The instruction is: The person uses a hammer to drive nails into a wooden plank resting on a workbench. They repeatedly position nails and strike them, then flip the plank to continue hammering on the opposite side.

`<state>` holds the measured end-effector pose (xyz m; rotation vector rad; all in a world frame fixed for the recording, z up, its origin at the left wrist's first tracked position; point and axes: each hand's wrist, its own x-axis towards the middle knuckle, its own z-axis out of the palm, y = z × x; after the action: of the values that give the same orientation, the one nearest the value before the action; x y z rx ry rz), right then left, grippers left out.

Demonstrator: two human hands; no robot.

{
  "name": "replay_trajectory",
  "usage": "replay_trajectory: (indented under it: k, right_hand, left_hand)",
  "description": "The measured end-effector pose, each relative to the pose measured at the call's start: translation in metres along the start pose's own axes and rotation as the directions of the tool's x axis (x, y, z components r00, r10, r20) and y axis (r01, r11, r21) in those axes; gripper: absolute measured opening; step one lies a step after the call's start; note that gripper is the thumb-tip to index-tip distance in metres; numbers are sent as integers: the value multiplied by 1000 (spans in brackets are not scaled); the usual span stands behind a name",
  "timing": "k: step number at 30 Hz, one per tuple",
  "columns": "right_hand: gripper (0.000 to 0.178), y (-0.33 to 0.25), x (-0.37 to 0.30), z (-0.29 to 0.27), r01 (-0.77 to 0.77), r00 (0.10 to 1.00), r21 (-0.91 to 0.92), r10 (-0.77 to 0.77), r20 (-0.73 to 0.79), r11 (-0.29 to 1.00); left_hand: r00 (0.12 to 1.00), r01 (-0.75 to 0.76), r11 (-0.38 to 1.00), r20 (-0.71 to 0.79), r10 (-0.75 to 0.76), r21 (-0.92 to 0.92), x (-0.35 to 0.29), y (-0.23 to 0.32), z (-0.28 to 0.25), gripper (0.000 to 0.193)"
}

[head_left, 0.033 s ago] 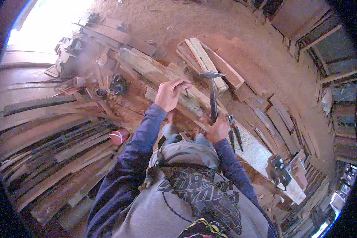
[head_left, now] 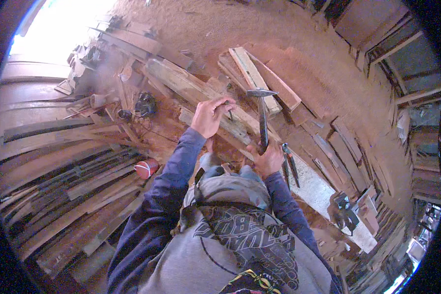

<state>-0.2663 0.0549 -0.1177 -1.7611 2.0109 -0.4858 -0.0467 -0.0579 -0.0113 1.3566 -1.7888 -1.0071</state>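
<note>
My left hand point(head_left: 209, 116) is pinched around a nail point(head_left: 231, 114), a short thin dark shaft that points down toward a pale wooden beam point(head_left: 237, 131). Most of the nail is covered by the fingers, and I cannot tell whether its tip touches the wood. To the right, my right hand point(head_left: 268, 159) grips the dark handle of a hammer point(head_left: 263, 115). The hammer stands upright from the fist, its metal head over the wood and apart from the left hand. Pincers point(head_left: 291, 165) with dark handles and some orange lie just beside the right hand.
A power tool point(head_left: 345, 213) stands on a whitish board point(head_left: 312, 188) to the right. Another dark power tool point(head_left: 145, 104) sits among scraps at left. Near my left arm is a red container point(head_left: 143, 169). Stacked planks point(head_left: 73, 196) fill the left; loose boards point(head_left: 259, 76) lie ahead on sawdust.
</note>
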Motion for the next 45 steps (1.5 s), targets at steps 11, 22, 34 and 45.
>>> replay_trajectory:
  k: [11, 22, 34, 45]
  right_hand:
    - [49, -7, 6, -14, 74, 996, 115, -68, -55, 991]
    - [43, -16, -41, -107, 131, 989, 300, -145, 25, 945]
    - [45, -22, -58, -120, 195, 981, 294, -186, -57, 936]
    - [42, -17, -50, -151, 59, 976, 143, -87, 198, 988]
  left_hand:
    - [976, -55, 992, 216, 29, 117, 3, -16, 9, 15]
    - [924, -273, 947, 320, 208, 172, -3, -49, 23, 34]
    - [888, -344, 938, 309, 341, -46, -2, -60, 22, 26]
    - [916, -276, 958, 322, 238, 78, -6, -57, 23, 22]
